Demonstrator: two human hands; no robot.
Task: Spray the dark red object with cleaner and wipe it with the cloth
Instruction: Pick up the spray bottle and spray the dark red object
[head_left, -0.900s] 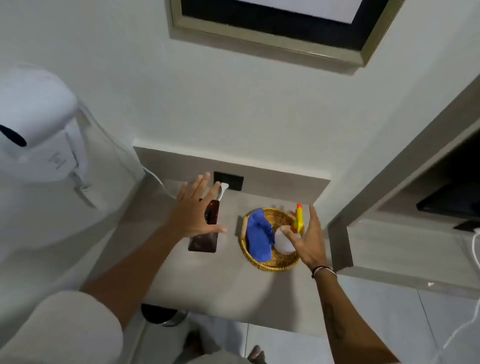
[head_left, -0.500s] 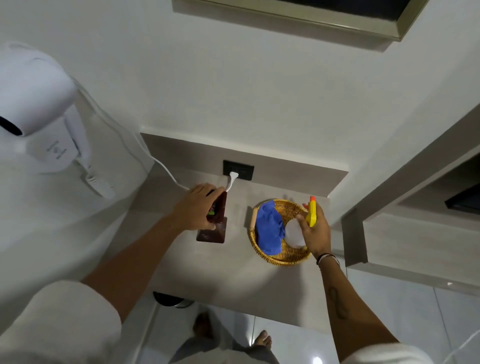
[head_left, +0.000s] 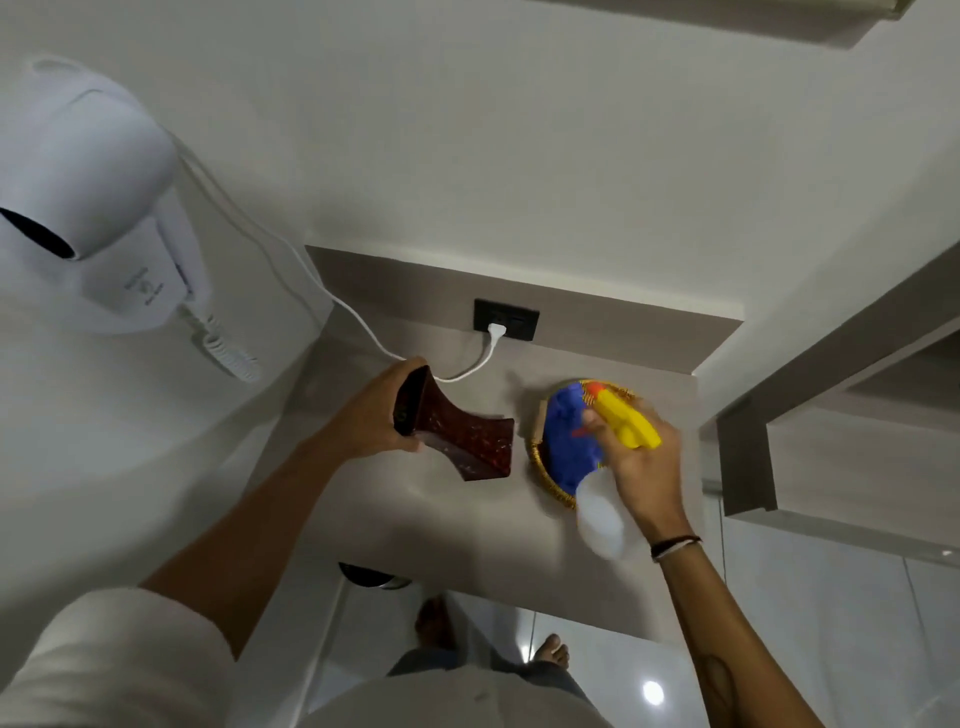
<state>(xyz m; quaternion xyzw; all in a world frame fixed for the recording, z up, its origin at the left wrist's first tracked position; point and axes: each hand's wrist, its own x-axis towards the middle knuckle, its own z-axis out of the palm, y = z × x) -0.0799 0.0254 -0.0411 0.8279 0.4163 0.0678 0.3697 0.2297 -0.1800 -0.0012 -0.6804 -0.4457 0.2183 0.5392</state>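
The dark red object (head_left: 457, 436) is a flared, speckled vase-like piece. My left hand (head_left: 374, 410) grips its narrow top end and holds it tilted above the grey shelf (head_left: 415, 525), wide base pointing right. My right hand (head_left: 641, 467) is closed around a spray bottle (head_left: 626, 423) with a yellow head, orange nozzle and clear body, held over the wicker basket (head_left: 540, 467). The nozzle points left toward the dark red object. A blue cloth (head_left: 566, 441) lies in the basket, partly behind the bottle and my fingers.
A white wall-mounted hair dryer (head_left: 88, 202) hangs at the left, its white cord (head_left: 363, 332) running to a black socket (head_left: 506, 319) on the back panel. A grey cabinet frame (head_left: 753, 457) stands to the right. A dark bin (head_left: 371, 577) sits below the shelf edge.
My left hand has lifted and tilted the dark red object off the shelf. My right hand has raised the spray bottle out of the basket and turned its nozzle leftward.
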